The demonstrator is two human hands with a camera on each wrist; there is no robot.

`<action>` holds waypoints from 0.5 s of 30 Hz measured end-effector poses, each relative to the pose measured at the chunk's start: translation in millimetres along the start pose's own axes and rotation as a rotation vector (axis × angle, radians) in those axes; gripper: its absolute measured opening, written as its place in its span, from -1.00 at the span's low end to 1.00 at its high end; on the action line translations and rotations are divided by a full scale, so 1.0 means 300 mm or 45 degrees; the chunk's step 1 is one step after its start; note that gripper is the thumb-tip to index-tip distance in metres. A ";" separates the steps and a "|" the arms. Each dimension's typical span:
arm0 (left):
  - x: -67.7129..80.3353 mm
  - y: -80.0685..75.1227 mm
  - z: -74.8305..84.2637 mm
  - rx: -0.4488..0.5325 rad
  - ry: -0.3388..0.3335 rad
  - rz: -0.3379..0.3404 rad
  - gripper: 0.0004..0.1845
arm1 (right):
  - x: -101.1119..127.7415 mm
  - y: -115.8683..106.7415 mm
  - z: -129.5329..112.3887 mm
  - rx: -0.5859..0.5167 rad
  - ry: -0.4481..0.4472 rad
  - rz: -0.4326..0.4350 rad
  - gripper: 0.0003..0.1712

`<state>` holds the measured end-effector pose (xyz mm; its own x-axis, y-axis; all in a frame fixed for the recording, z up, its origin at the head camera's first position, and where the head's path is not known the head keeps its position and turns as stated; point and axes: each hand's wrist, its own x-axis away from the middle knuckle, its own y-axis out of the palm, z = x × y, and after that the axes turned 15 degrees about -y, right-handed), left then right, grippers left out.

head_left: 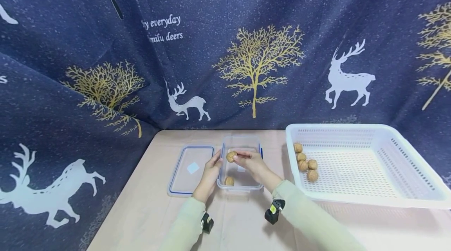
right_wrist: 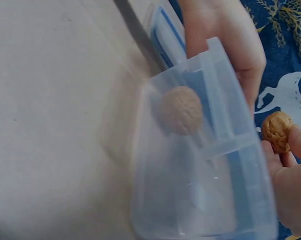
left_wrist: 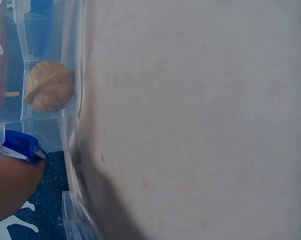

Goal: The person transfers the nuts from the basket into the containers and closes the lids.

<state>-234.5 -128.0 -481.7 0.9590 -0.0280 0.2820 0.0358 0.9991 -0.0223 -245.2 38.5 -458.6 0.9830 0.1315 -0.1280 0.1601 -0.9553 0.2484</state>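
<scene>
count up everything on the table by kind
walnuts: 6 (one held, one in the box, four in the basket)
clear box: 1
lid: 1
white basket: 1
total: 9

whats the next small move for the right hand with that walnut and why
Probably lower it a little and let go. The right hand pinches a walnut just above the open clear container, which the left hand steadies at its side. One walnut in the container already lies there, and four more wait in the white basket.
</scene>
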 end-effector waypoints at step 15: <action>-0.037 0.000 -0.035 -0.005 -0.032 0.035 -0.49 | -0.005 0.020 0.080 0.099 0.101 0.029 -0.61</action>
<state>-242.1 -127.9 -494.8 0.9522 0.0004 0.3054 0.0105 0.9994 -0.0343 -247.8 26.3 -480.0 0.9909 0.1268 -0.0461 0.1330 -0.9755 0.1750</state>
